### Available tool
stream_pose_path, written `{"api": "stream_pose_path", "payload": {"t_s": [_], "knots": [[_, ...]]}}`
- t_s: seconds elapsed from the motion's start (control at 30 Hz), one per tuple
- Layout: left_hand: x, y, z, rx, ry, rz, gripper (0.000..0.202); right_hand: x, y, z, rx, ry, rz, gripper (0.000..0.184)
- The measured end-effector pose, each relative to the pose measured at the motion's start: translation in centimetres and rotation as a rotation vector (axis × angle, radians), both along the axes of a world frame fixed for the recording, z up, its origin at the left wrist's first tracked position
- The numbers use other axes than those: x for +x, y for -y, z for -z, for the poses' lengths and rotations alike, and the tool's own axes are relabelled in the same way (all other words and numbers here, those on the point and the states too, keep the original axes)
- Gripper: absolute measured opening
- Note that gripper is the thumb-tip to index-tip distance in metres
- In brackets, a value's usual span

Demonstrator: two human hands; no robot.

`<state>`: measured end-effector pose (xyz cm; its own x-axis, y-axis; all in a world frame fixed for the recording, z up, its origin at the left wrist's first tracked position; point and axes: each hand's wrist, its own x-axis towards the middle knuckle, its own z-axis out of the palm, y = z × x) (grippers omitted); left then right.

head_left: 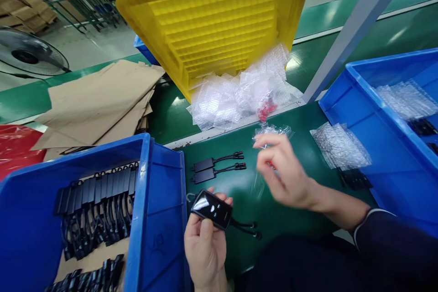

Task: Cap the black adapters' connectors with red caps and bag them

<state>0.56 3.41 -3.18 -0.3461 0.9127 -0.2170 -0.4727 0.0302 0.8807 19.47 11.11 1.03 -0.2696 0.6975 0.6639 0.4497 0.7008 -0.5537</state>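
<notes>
My left hand grips a black box-shaped device with a glossy face and two short cable leads ending in connectors. To its right, my right hand is raised over the bench, fingers curled together and blurred. A faint clear strip shows just below those fingers; whether they hold it I cannot make out. Small red pieces show beside the fingers. Two similar black devices with leads lie side by side on the green bench, beyond my left hand.
At left, a blue bin holds rows of black devices. Another blue bin stands right, with bubble bags beside it. Behind are a yellow crate, more bubble bags, cardboard sheets and a grey post.
</notes>
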Motion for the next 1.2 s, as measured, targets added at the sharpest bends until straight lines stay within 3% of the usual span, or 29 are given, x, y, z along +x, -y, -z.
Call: {"api": "stream_pose_path", "payload": {"t_s": [0.1,0.17,0.27,0.33,0.4,0.47,0.53,0.57,0.7,0.77,0.83,0.9,0.97,1.1,1.2], "knots": [[-0.5,-0.5,-0.3,-0.018,0.017,-0.019,0.046,3.3,-4.1,3.2,-0.039,0.209,0.336,0.011],[-0.7,-0.7,0.0,-0.012,0.01,-0.03,0.046,5.0,-6.9,6.3,-0.197,0.43,0.458,0.016],[-1.1,-0.7,0.9,-0.005,-0.007,-0.028,0.05,6.4,-9.5,10.2,-0.377,0.598,0.503,0.018],[-1.4,-0.7,1.5,-0.026,-0.021,-0.017,0.053,6.6,-9.8,11.2,-0.4,0.595,0.528,0.025],[-1.5,-0.8,1.8,-0.048,-0.032,-0.011,0.054,6.5,-8.8,10.5,-0.363,0.523,0.571,0.036],[-1.2,-1.4,1.7,-0.048,-0.029,-0.007,0.049,6.0,-6.9,8.8,-0.28,0.345,0.559,0.041],[-0.4,-2.2,1.2,-0.019,-0.014,0.011,0.043,5.2,-4.3,7.0,-0.253,0.108,0.4,0.035],[0.3,-2.6,0.9,-0.006,-0.007,0.034,0.04,4.7,-2.9,6.2,-0.299,0.004,0.243,0.03],[3.2,-4.7,0.2,-0.015,-0.021,0.193,0.033,2.3,1.6,5.5,-0.924,-0.285,-0.525,0.034],[4.0,-6.5,0.6,-0.002,-0.09,0.268,0.035,1.8,2.5,6.2,-1.131,-0.481,-0.685,0.038],[3.9,-9.1,1.6,0.053,-0.249,0.258,0.042,2.1,2.4,7.0,-1.195,-0.661,-0.655,0.037],[3.2,-12.6,3.0,0.069,-0.498,0.148,0.047,3.0,2.0,7.6,-1.182,-0.748,-0.565,0.035],[2.3,-16.6,4.6,-0.048,-0.716,0.046,0.047,3.8,1.5,7.8,-1.154,-0.782,-0.486,0.034],[1.3,-23.3,6.9,-0.113,-0.785,0.041,0.037,4.6,1.0,7.7,-1.119,-0.824,-0.41,0.035],[0.8,-24.7,6.5,-0.061,-0.764,0.076,0.025,4.7,0.7,7.7,-1.117,-0.837,-0.391,0.037]]}}
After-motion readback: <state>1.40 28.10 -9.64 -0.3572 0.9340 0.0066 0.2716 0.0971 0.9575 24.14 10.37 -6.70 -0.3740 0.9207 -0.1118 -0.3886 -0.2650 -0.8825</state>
